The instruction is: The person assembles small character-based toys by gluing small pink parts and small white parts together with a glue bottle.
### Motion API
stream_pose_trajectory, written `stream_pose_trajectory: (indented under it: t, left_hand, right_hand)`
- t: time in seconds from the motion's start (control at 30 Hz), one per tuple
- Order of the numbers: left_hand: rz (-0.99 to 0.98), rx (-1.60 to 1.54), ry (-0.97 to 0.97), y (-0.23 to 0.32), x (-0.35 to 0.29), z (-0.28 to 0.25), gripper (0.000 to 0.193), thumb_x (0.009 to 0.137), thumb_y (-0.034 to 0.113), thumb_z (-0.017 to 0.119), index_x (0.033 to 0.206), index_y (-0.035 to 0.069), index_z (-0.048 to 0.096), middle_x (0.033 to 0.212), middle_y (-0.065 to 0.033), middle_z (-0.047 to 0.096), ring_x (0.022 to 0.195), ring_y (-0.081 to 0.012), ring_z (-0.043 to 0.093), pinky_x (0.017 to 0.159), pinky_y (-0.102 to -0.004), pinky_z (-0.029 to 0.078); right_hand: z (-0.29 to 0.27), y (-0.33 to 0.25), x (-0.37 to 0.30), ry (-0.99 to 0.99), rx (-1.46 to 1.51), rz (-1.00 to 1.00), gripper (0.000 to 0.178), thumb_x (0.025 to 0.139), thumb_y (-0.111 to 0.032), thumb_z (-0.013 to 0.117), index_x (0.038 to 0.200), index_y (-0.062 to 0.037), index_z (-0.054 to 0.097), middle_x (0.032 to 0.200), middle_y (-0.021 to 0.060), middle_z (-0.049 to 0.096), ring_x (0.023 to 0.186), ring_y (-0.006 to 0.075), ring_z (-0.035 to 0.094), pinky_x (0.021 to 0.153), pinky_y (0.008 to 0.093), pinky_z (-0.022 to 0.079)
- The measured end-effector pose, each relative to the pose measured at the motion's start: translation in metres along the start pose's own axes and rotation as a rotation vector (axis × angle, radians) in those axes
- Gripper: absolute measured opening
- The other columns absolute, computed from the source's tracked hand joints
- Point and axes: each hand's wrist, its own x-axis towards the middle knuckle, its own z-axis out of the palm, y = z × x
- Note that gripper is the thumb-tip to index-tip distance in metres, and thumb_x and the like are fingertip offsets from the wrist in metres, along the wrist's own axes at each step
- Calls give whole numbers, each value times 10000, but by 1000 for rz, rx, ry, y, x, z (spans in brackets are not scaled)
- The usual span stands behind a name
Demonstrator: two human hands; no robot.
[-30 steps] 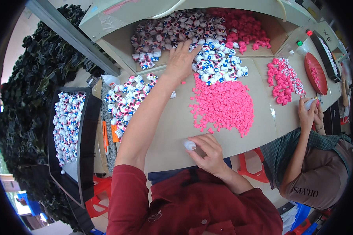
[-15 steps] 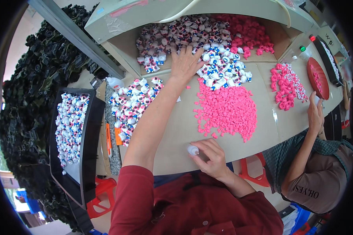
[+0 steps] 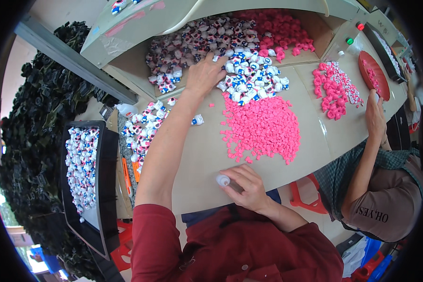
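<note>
My left hand (image 3: 205, 76) reaches to the mouth of the shelf box, its fingers closed round a small white toy figure (image 3: 215, 58) at the edge of the heap. Blue-and-white toy figures (image 3: 254, 77) lie in a pile just right of that hand. Low over the table, my right hand (image 3: 249, 188) grips a small white squeeze bottle (image 3: 223, 180), its tip pointing toward me. Beyond the bottle spreads a patch of small pink pieces (image 3: 263, 129). One single figure (image 3: 198, 120) rests apart, right of my left forearm.
More figures (image 3: 143, 131) lie left of my forearm, near an orange cutter (image 3: 127, 176). A black tray (image 3: 109, 174) of figures stands at far left. At right, a co-worker's hand (image 3: 375, 115) is by a red bowl (image 3: 382, 82), near pink parts (image 3: 331, 94).
My left hand's spread fingers have drawn together on a figure at the heap. The view has shifted slightly. My right hand still holds the bottle; the co-worker's hand has moved up to the red bowl.
</note>
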Motion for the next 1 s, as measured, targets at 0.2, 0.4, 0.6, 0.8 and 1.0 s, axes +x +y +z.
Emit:
stream_pose_trajectory:
  t: [0.2, 0.4, 0.6, 0.8, 1.0]
  left_hand:
    - [-161, 34, -37, 16, -5, 8, 344, 802, 251, 618, 1131, 180, 548, 1098, -166, 554, 820, -318, 645, 627, -434, 525]
    - [-226, -146, 21, 35, -41, -47, 333, 808, 268, 645, 1113, 159, 568, 1056, -182, 572, 743, -359, 647, 592, -458, 517]
    - [-331, -164, -105, 98, -152, -86, 334, 814, 264, 646, 1116, 151, 557, 1039, -131, 563, 710, -286, 645, 488, -367, 509]
    - [-342, -54, -127, 110, -180, -86, 503, 799, 251, 658, 1265, 170, 486, 1196, -148, 507, 851, -234, 583, 551, -320, 533]
    - [-399, -405, 10, 119, -206, -93, 781, 709, 52, 721, 1395, 129, 355, 1390, -250, 302, 986, -317, 543, 801, -417, 504]
  right_hand:
    - [2, 1, -3, -15, -34, -3, 321, 682, -20, 716, 989, -10, 622, 882, 107, 629, 748, 260, 577, 666, 334, 471]
    - [3, -5, -2, -9, -1, 1, 298, 670, -3, 721, 955, -2, 634, 859, 110, 637, 742, 262, 584, 658, 334, 476]
    - [-4, -7, -3, 81, -5, 75, 320, 640, 21, 731, 948, 12, 644, 862, 121, 648, 760, 258, 603, 657, 321, 484]
    - [-1, -6, 0, 78, -21, 96, 334, 640, 9, 738, 960, 11, 642, 863, 114, 639, 741, 243, 592, 644, 314, 476]
    - [0, -4, 0, 114, -51, 113, 333, 655, -8, 744, 971, 5, 640, 870, 108, 639, 734, 233, 583, 631, 301, 465]
